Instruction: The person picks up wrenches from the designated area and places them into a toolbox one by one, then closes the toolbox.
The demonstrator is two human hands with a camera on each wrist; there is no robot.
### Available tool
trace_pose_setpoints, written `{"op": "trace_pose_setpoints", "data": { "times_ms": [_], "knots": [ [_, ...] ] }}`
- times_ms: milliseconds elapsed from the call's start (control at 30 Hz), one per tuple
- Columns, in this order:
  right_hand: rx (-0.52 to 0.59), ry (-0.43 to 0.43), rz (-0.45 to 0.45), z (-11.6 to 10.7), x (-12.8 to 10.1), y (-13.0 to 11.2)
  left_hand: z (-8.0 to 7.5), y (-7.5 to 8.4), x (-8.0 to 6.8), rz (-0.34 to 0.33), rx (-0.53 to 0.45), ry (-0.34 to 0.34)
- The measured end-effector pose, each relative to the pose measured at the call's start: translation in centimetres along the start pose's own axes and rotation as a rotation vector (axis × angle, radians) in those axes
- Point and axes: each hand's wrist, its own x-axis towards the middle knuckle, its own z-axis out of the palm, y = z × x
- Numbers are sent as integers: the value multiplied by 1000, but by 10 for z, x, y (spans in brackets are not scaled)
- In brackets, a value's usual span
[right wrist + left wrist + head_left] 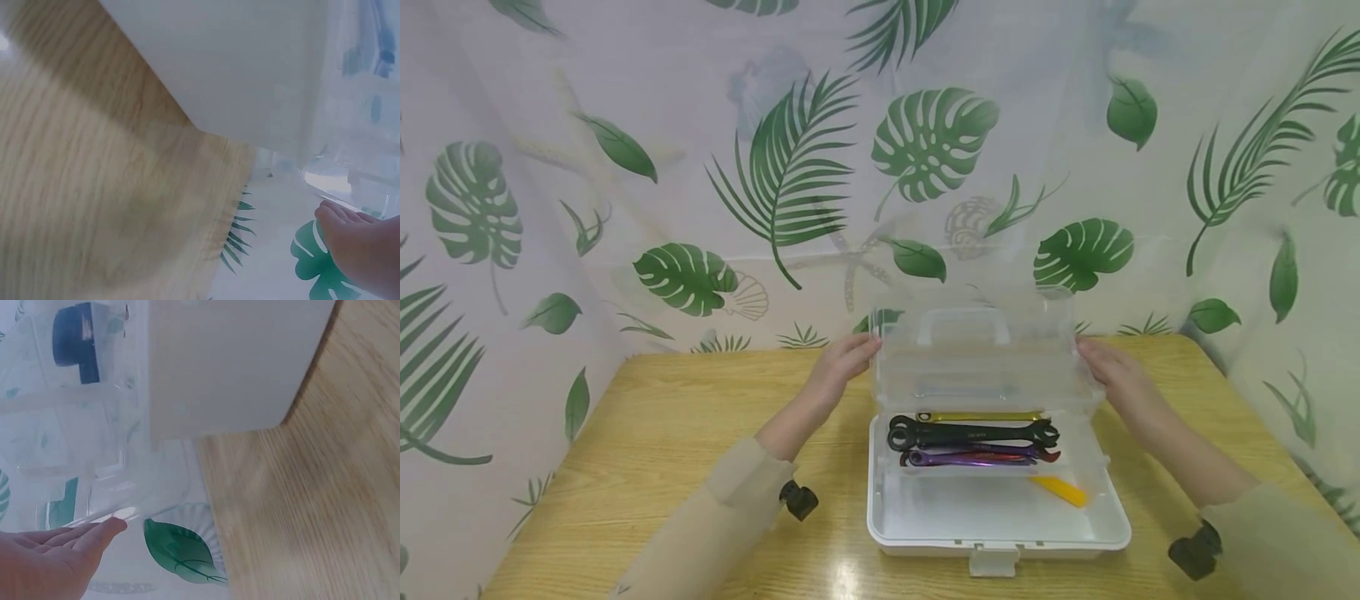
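Observation:
A white toolbox [917, 546] sits on the table, its clear lid [1037, 358] raised at the back. My left hand [842, 367] touches the lid's left side with extended fingers; the left wrist view shows that hand [56, 556] at the clear edge. On the lid's opposite side rests my right hand [1123, 379], whose fingers [334, 215] look fairly straight. Inside, toward the rear, lie black wrenches [973, 434], a yellow wrench [981, 416] and a purple wrench [958, 458], with red metal partly hidden beneath. An orange-yellow piece [1062, 491] lies at the box's right; its kind is unclear.
A clear latch [994, 562] hangs at the box's front edge. The wooden table [685, 417] extends to both sides. Behind it hangs a leaf-patterned cloth [820, 317], close to the raised lid. Small black devices [798, 500] are strapped at both wrists.

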Motion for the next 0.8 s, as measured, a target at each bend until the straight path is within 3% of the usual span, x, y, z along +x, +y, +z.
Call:
{"op": "trace_pose_setpoints", "data": {
  "times_ms": [167,533,800],
  "knots": [
    [71,-8,-1,-4,-5,-4,2,7,-8,6,-1,32],
    [96,55,-134,-7,-11,-1,6,15,-23,72,13,91],
    [139,52,-150,-9,-18,-3,11,19,-35,57,-57,138]
  ]
}}
